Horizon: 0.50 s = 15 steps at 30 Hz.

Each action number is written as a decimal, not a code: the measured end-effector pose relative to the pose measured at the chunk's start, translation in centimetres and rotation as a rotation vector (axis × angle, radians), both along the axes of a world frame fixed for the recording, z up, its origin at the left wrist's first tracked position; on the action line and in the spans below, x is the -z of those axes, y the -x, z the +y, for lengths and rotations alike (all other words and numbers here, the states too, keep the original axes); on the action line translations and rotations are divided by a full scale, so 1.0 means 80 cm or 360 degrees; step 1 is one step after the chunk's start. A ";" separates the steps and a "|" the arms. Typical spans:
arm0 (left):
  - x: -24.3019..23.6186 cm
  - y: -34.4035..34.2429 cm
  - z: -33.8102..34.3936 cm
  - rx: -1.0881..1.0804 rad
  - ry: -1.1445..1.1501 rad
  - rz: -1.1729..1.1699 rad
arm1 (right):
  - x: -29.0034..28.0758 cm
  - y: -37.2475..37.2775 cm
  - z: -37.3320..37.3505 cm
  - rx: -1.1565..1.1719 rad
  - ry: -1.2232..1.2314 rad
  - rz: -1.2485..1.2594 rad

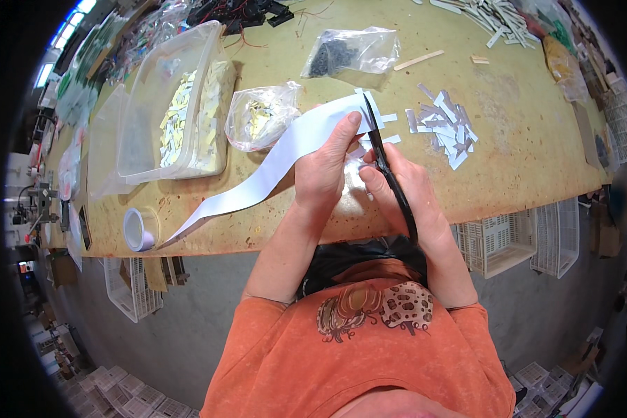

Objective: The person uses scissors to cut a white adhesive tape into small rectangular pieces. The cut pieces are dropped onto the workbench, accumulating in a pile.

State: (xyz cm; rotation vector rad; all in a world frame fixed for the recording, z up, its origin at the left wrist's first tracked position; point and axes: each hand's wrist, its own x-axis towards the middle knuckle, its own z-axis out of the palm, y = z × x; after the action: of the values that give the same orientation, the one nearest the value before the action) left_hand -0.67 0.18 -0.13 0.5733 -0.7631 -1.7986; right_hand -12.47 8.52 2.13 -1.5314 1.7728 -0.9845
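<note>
My left hand pinches a wide white strip near its far end, thumb on top. From there the strip curves down to a roll of tape standing near the table's front left edge. Black scissors are in my right hand, their blades lying across the strip's end beside my left thumb. Small cut pieces show just beyond the blades, partly hidden by the strip and my hands. To the right lies a loose pile of white and grey cut strips.
A clear plastic bin with small yellow-white pieces stands at the left, a bag of similar pieces beside it. Farther back lie a bag of dark parts, a wooden stick and black wired parts. Crates sit below the table's edge.
</note>
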 end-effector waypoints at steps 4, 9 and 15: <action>0.002 -0.002 -0.001 0.0026 -0.0025 0.0008 | 0.001 -0.001 0.000 0.0004 0.0012 -0.0026; -0.004 0.001 0.001 -0.0023 0.0012 -0.0020 | 0.006 0.000 0.002 -0.0014 0.0014 -0.0037; -0.003 0.002 0.001 -0.0036 0.0015 0.0009 | 0.012 0.000 0.002 0.0004 0.0073 -0.0033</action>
State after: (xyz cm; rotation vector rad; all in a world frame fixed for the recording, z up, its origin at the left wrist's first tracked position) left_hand -0.80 0.24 0.09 0.5681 -0.7581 -1.7743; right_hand -12.49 8.69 1.13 -1.5418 1.7495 -1.0454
